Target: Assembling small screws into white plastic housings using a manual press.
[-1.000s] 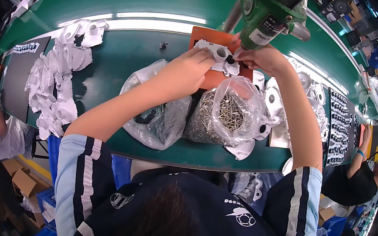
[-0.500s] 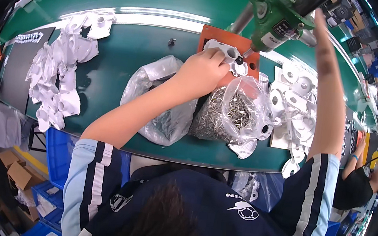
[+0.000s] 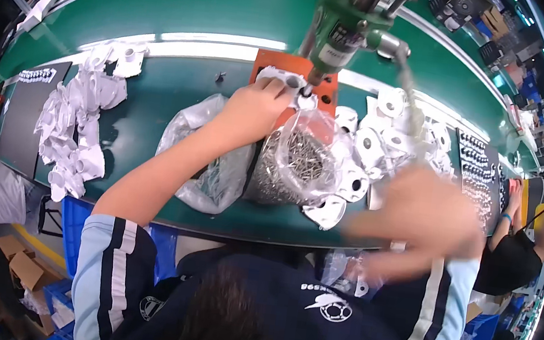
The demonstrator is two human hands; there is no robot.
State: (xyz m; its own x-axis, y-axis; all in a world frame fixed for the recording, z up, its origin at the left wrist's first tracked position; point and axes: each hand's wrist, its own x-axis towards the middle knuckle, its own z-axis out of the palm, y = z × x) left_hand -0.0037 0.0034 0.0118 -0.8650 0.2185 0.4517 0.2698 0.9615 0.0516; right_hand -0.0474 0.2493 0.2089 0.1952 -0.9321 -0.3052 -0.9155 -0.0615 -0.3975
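My left hand [image 3: 262,109] holds a white plastic part [image 3: 306,102] down on an orange plate [image 3: 267,58], its fingers closed over the part's left side. The tip of a green press-like machine [image 3: 335,42] comes down at a small black piece [image 3: 306,92] on that part. My right hand [image 3: 426,213] is smeared by motion above the table's near right side, so its fingers cannot be read. Just below the plate is a clear plastic bag of screws [image 3: 306,160], open at the top. Another clear bag [image 3: 178,128] lies beneath my left forearm.
White plastic parts [image 3: 69,104] are heaped at the left, and more white parts [image 3: 384,140] at the right. Dark trays [image 3: 474,154] of small pieces lie beyond those. A small dark piece [image 3: 220,77] sits left of the plate. Co-workers are at both sides.
My right hand has come down from the machine's upper right to the near right side of the table. The machine's tip now meets the black piece. My left hand stays on the white part.
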